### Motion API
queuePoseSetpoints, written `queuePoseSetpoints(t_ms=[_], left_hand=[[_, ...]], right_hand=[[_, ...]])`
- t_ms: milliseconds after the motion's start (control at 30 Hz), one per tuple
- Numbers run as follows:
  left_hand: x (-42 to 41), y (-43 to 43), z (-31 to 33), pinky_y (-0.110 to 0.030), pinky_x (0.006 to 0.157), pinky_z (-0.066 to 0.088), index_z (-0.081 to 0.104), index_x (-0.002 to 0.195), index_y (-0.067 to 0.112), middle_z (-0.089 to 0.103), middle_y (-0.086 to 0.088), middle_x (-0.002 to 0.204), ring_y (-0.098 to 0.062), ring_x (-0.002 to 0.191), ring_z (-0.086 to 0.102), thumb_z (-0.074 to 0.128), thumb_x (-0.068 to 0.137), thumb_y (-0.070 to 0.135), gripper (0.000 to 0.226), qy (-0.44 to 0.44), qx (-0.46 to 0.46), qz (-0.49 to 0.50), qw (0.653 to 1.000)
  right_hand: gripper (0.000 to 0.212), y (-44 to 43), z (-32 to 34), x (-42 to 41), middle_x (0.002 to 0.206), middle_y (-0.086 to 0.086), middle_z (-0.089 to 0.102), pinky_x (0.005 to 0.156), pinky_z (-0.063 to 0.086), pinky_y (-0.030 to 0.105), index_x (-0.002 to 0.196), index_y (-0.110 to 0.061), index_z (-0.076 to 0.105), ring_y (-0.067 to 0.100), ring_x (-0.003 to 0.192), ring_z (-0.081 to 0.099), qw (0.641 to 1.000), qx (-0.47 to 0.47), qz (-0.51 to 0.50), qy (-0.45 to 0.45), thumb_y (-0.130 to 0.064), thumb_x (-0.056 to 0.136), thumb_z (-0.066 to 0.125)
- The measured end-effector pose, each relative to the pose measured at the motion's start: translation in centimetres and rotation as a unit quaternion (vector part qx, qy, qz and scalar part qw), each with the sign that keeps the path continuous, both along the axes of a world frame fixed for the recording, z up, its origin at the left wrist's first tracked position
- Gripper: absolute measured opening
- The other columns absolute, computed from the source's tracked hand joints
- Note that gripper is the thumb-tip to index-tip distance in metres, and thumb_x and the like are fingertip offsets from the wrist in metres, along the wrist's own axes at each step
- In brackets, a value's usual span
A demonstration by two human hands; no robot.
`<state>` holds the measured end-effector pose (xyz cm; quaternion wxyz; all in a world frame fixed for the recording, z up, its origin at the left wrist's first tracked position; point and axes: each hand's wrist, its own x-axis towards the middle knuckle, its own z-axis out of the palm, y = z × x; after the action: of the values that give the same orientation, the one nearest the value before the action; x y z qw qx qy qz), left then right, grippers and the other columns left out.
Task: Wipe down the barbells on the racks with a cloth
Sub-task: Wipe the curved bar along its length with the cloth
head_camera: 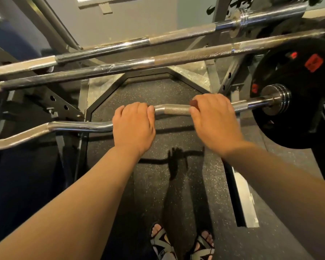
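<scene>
Head camera looks down on a bent curl bar (172, 109) that lies across the lower middle of the frame, from the left edge to the right side. Both hands are on it, with the rough knurled part of the bar visible between them.

The left hand (133, 126) is at the centre of the frame. Its grip is closed: the fingers are curled over the top of the bar and go down behind it. The right hand (217, 121) is just to the right of the centre. Its fingers are also curled over the bar, and a small piece of red-brown cloth (194, 103) comes out from under the index finger, pressed between the hand and the bar. The rest of the cloth is hidden by the hand.

At the right end of the curl bar there is a chrome collar (277, 97), and behind it a black weight plate (298, 128) with red labels.

Two straight barbells cross the upper part of the frame, rising to the right. The upper barbell (176, 35) is further away, and the second barbell (195, 53) is just below it. Both have shiny and knurled sections.

A grey rack (60, 103) with round holes stands under the bars. Below is the dark speckled rubber floor (148, 184). At the bottom edge, two feet in sandals (159, 239) are visible.
</scene>
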<state>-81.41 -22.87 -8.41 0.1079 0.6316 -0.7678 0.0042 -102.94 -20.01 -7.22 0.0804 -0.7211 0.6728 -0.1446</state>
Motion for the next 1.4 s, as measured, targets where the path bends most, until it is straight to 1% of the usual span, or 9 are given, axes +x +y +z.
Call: queuePoseSetpoints(t_ms=[233,367,500,633,767,867,1067,1267,1400], left_hand=[[-0.2,-0.1,-0.1,-0.039,0.088,0.041,0.060,0.098,0.022,0.057,0.005,0.090,-0.018,0.084,0.052,0.017,0.106,0.041,0.048,-0.009,0.003,0.014,1.000],[-0.1,0.0,0.0,-0.038,0.088,0.041,0.061,0.100,0.022,0.061,0.003,0.094,-0.019,0.088,0.055,0.022,0.108,0.039,0.043,-0.007,0.006,0.018,1.000],[0.6,0.0,0.0,-0.037,0.093,0.040,0.061,0.114,0.019,0.062,0.001,0.107,-0.020,0.100,0.057,0.026,0.107,0.037,0.040,0.034,0.030,-0.018,0.999],[3.7,1.3,0.5,-0.043,0.115,0.035,0.061,0.124,0.019,0.063,0.002,0.116,-0.019,0.118,0.056,0.027,0.108,0.034,0.041,0.081,0.041,-0.029,0.995],[9.1,2.7,0.5,-0.047,0.125,0.017,0.062,0.113,0.023,0.060,0.006,0.114,-0.018,0.123,0.052,0.020,0.110,0.037,0.044,0.030,0.029,0.045,0.998],[9.5,2.4,0.6,-0.047,0.124,0.019,0.061,0.108,0.023,0.059,0.005,0.106,-0.018,0.112,0.054,0.017,0.109,0.039,0.047,0.002,0.034,0.025,0.999],[9.6,2.4,0.3,-0.046,0.121,0.024,0.061,0.103,0.021,0.056,0.005,0.100,-0.019,0.103,0.054,0.018,0.108,0.037,0.047,0.022,0.015,0.012,1.000],[9.1,2.1,0.3,-0.048,0.121,0.023,0.062,0.101,0.019,0.058,0.003,0.099,-0.021,0.102,0.055,0.019,0.107,0.036,0.047,0.028,0.019,0.028,0.999],[9.4,2.0,0.2,-0.049,0.121,0.022,0.063,0.104,0.020,0.061,0.003,0.103,-0.021,0.108,0.055,0.018,0.107,0.034,0.047,0.034,0.018,0.019,0.999]], right_hand=[[0.041,-0.3,-0.9,2.0,0.116,0.006,0.059,0.125,0.014,0.054,0.120,-0.015,0.059,0.031,0.119,0.050,0.988,-0.006,-0.152,0.005,-0.040,0.109,0.028],[0.038,-1.4,-0.8,7.8,0.127,0.007,0.058,0.122,0.021,0.053,0.131,-0.013,0.053,0.031,0.121,0.049,0.999,0.000,-0.048,0.009,-0.033,0.109,0.030],[0.041,-1.2,-0.5,5.4,0.130,0.006,0.059,0.119,0.029,0.049,0.137,-0.013,0.050,0.029,0.119,0.053,0.998,-0.012,0.049,0.031,-0.039,0.107,0.041],[0.043,-1.2,-0.6,4.7,0.121,0.008,0.061,0.098,0.042,0.049,0.133,-0.014,0.051,0.031,0.102,0.059,0.996,-0.025,0.025,0.080,-0.045,0.106,0.038],[0.041,-0.8,-1.3,7.6,0.128,0.008,0.057,0.121,0.024,0.054,0.135,-0.013,0.051,0.033,0.117,0.053,0.998,-0.025,-0.056,0.015,-0.039,0.107,0.035],[0.041,-0.6,-1.6,9.2,0.134,0.007,0.052,0.126,0.008,0.055,0.138,-0.014,0.047,0.034,0.128,0.044,0.998,-0.023,-0.063,-0.015,-0.036,0.107,0.035],[0.041,-1.0,-0.3,8.1,0.138,0.002,0.053,0.124,0.018,0.050,0.141,-0.019,0.046,0.026,0.131,0.045,0.995,-0.009,0.091,0.033,-0.041,0.107,0.037],[0.041,-0.6,-0.4,10.5,0.141,0.004,0.051,0.127,0.006,0.053,0.139,-0.017,0.047,0.027,0.143,0.036,0.997,0.010,-0.071,-0.032,-0.039,0.108,0.030],[0.039,-0.3,0.2,15.2,0.144,-0.001,0.049,0.128,0.007,0.047,0.140,-0.020,0.046,0.022,0.148,0.029,0.995,0.024,0.091,-0.043,-0.036,0.108,0.031]])
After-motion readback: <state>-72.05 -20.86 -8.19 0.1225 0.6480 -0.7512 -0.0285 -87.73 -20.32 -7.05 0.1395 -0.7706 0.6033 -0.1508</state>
